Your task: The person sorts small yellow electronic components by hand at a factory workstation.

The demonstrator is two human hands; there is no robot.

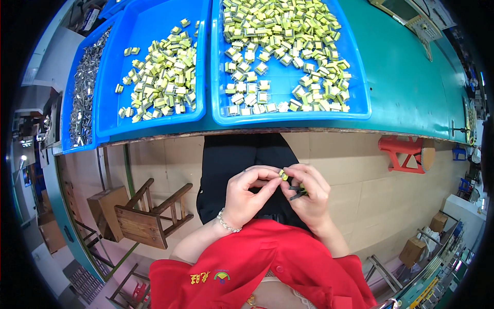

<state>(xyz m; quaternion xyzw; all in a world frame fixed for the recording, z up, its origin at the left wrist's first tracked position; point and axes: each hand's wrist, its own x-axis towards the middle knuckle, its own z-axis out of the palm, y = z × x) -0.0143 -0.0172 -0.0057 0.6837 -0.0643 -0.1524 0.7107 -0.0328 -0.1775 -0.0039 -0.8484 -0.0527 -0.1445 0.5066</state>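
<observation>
Above my lap, my left hand (246, 194) and my right hand (312, 192) meet, fingertips pinched together. Between them sits a small yellow-wrapped transformer (283, 175), partly covered by the fingers. A slim black tool with a touch of green (297, 193) is tucked in my right palm; its kind cannot be made out. On the bench beyond, a wide blue tray (288, 117) carries many of the same yellow transformers (285, 33). Left of it, a second blue tray (116, 56) contains a looser heap of them (167, 77).
A narrow blue bin (69, 108) of small grey metal parts (85, 85) stands at the far left. The green bench (406, 87) extends right, with an instrument (411, 18) at its back. Below are a wooden stool (146, 221), a carton (108, 211) and a red plastic stool (404, 153).
</observation>
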